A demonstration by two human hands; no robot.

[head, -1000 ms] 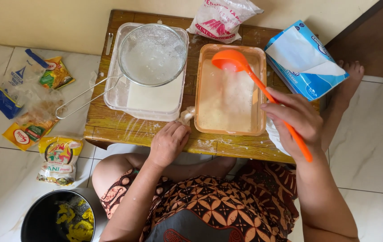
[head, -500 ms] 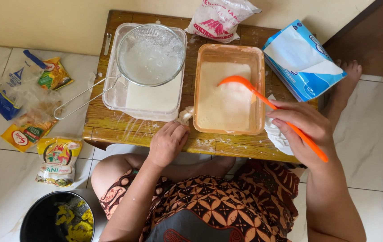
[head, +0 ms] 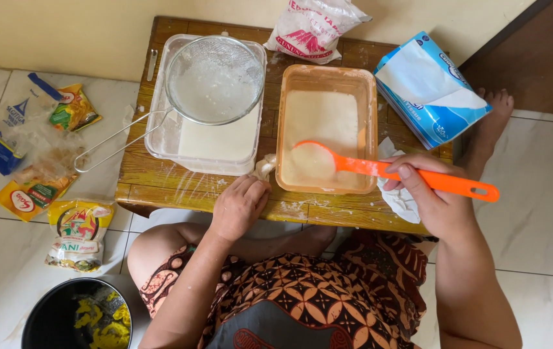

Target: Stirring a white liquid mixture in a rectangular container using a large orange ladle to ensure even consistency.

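Observation:
My right hand [head: 428, 194] grips the handle of an orange ladle [head: 380, 169]. Its bowl lies level in the near end of an orange tub [head: 370, 116] and is full of white batter. My left hand [head: 239, 205] rests closed on the near edge of a low wooden table [head: 160, 184], fingers by a crumpled scrap at the tub's corner. To the left stands a clear tub [head: 160, 132] of white batter, with a wire sieve [head: 214, 79] lying across its far end, handle out to the left.
A blue and white tissue pack [head: 428, 90] and a crumpled tissue [head: 399, 197] lie on the table's right side, a flour bag [head: 312, 29] at its far edge. Several seasoning packets [head: 37, 155] lie on the floor tiles at left. A black pot [head: 73, 320] stands by my knee.
The ladle came down from above the far end of the orange tub, swept toward me through the batter, and now lies level at the near end, filled. My left hand stayed put.

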